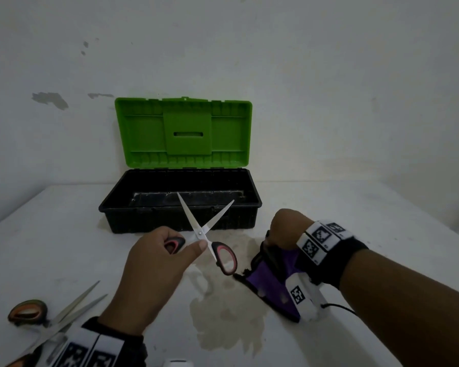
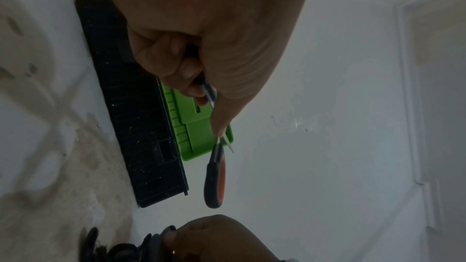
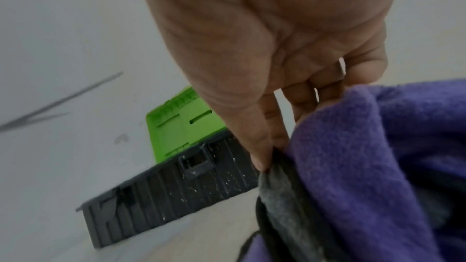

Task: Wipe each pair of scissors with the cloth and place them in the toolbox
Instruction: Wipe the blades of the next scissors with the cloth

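Note:
My left hand [image 1: 167,250] holds a pair of black-and-pink-handled scissors [image 1: 210,234] by one handle, thumb near the pivot, blades spread apart and pointing up in front of the toolbox [image 1: 180,215]. The free handle [image 2: 215,178] hangs below my thumb in the left wrist view. My right hand [image 1: 286,229] pinches the edge of a purple cloth with dark trim [image 1: 265,276] lying on the table; thumb and fingers grip its dark edge [image 3: 274,178]. The black toolbox stands open, its green lid [image 1: 183,131] upright against the wall.
A second pair of scissors with orange-and-dark handles [image 1: 51,316] lies on the white table [image 1: 382,221] at the lower left, partly under my left wrist. A pale stain [image 1: 228,319] spreads over the table between my hands. A wall rises just behind the toolbox.

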Demonstrator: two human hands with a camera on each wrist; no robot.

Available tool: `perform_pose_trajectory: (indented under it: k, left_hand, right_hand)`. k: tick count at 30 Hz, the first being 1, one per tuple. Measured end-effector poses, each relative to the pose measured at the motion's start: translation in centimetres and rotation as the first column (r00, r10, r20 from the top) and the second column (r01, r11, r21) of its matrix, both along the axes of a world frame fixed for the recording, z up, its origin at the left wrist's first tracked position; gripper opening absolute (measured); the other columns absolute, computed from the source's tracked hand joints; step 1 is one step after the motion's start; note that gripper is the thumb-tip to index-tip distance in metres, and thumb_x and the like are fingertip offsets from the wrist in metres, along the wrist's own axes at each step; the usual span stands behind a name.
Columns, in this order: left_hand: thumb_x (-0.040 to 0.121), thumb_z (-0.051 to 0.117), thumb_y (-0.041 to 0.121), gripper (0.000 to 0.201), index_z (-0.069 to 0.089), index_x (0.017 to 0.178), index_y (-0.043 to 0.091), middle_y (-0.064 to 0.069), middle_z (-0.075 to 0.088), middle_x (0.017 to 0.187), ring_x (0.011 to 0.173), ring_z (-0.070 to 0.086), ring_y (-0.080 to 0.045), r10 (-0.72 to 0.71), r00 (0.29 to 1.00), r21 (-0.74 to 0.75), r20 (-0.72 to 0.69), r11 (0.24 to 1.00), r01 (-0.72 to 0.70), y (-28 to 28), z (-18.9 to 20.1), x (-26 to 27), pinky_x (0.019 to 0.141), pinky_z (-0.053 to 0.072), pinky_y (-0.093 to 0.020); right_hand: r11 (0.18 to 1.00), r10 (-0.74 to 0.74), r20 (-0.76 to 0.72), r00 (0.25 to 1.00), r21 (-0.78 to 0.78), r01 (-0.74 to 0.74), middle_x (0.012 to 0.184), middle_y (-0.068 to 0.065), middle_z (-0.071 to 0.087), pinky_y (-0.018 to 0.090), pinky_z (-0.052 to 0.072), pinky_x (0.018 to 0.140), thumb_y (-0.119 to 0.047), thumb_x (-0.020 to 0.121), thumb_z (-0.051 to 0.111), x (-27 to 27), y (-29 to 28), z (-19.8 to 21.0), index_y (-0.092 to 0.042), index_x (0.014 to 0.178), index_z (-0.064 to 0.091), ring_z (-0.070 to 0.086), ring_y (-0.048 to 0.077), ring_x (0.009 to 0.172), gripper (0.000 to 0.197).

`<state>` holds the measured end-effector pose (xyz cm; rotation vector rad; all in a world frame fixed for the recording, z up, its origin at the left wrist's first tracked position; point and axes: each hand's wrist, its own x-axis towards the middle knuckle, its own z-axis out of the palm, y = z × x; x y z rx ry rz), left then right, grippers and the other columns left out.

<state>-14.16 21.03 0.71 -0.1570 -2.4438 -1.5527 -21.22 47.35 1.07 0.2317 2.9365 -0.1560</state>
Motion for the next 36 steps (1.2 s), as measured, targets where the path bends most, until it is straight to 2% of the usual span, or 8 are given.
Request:
perform_pose_trajectory:
  k: [4, 9, 14, 16, 19, 22, 27, 36]
  left_hand:
    - [0.076, 0.078, 0.042, 0.03, 0.062, 0.079, 0.017, -0.006, 0.06, 0.075, 0.066, 0.053, -0.015, 0.023, 1.0, -0.007, -0.005, 1.0, -0.023, -0.6, 0.0, -0.1, 0.057, 0.04, -0.022]
    - [0.076, 0.078, 0.042, 0.032, 0.063, 0.079, 0.014, -0.015, 0.063, 0.078, 0.062, 0.055, -0.02, 0.024, 1.0, 0.008, -0.002, 1.0, -0.024, -1.5, 0.6, 0.0, 0.042, 0.042, -0.014]
    - [0.073, 0.079, 0.046, 0.032, 0.064, 0.079, 0.019, -0.01, 0.065, 0.078, 0.067, 0.061, -0.023, 0.052, 0.998, 0.011, -0.022, 0.999, -0.052, -2.1, 1.4, 0.5, 0.051, 0.052, -0.024]
    - [0.072, 0.079, 0.048, 0.031, 0.064, 0.078, 0.021, -0.007, 0.066, 0.077, 0.072, 0.062, -0.026, 0.07, 0.997, 0.024, -0.015, 0.997, -0.069, -2.3, 1.6, 0.8, 0.061, 0.055, -0.038]
    - [0.072, 0.078, 0.048, 0.03, 0.064, 0.079, 0.021, -0.005, 0.066, 0.076, 0.072, 0.062, -0.023, 0.075, 0.997, 0.004, -0.029, 0.997, -0.075, -2.7, 2.1, 1.3, 0.059, 0.05, -0.031]
    - [0.073, 0.078, 0.047, 0.03, 0.064, 0.08, 0.021, -0.003, 0.066, 0.076, 0.07, 0.061, -0.018, 0.087, 0.996, -0.008, -0.032, 0.996, -0.087, -3.2, 2.3, 1.6, 0.058, 0.043, -0.023]
    - [0.074, 0.077, 0.047, 0.03, 0.063, 0.082, 0.021, -0.002, 0.064, 0.076, 0.07, 0.059, -0.015, 0.114, 0.993, -0.033, -0.037, 0.993, -0.115, -3.8, 2.1, 1.9, 0.057, 0.04, -0.018]
    - [0.074, 0.077, 0.045, 0.03, 0.063, 0.087, 0.022, 0.005, 0.063, 0.078, 0.07, 0.057, -0.009, 0.144, 0.988, -0.095, -0.046, 0.984, -0.148, -4.5, 2.4, 2.2, 0.056, 0.036, -0.013]
  right_hand:
    - [0.993, -0.014, -0.251, 0.968, -0.118, -0.016, 0.077, 0.005, 0.059, 0.024, 0.038, 0.068, -0.031, 0.093, 0.065, 1.6, 0.4, 1.6, -0.005, 0.077, 0.068, 0.06, 0.022, 0.082, 0.03]
    - [0.806, -0.231, -0.676, 0.7, -0.535, -0.251, 0.108, -0.003, 0.067, 0.027, 0.045, 0.089, -0.019, 0.089, 0.072, 5.5, 0.5, 2.7, -0.021, 0.066, 0.06, 0.061, 0.01, 0.101, 0.027]
    - [0.441, -0.295, -0.576, 0.762, -0.79, -0.426, 0.089, 0.012, 0.075, 0.042, 0.054, 0.086, -0.013, 0.102, 0.053, 8.0, -1.0, 3.8, -0.005, 0.091, 0.068, 0.074, 0.026, 0.09, 0.02]
    - [0.405, -0.238, -0.566, 0.789, -0.796, -0.449, 0.092, 0.007, 0.075, 0.034, 0.054, 0.086, -0.01, 0.102, 0.052, 8.6, -1.9, 3.8, -0.01, 0.099, 0.071, 0.071, 0.022, 0.09, 0.019]
    - [0.357, -0.207, -0.557, 0.804, -0.809, -0.468, 0.092, 0.001, 0.077, 0.017, 0.053, 0.077, -0.013, 0.093, 0.065, 9.2, -3.6, 3.7, -0.013, 0.102, 0.073, 0.071, 0.009, 0.083, 0.012]
    - [0.297, -0.258, -0.541, 0.801, -0.833, -0.467, 0.082, 0.01, 0.075, 0.024, 0.054, 0.068, -0.034, 0.072, 0.089, 9.3, -5.2, 2.8, -0.014, 0.09, 0.071, 0.068, 0.014, 0.072, 0.031]
    - [0.475, -0.243, -0.607, 0.756, -0.754, -0.453, 0.079, 0.0, 0.073, 0.029, 0.057, 0.068, -0.017, 0.077, 0.084, 9.0, -7.4, 1.0, -0.02, 0.084, 0.07, 0.068, 0.021, 0.072, 0.017]
    - [0.17, -0.235, -0.498, 0.835, -0.867, -0.469, 0.093, 0.007, 0.08, 0.033, 0.057, 0.08, -0.003, 0.085, 0.072, 9.7, -8.7, 1.8, -0.014, 0.102, 0.067, 0.076, 0.023, 0.09, 0.021]
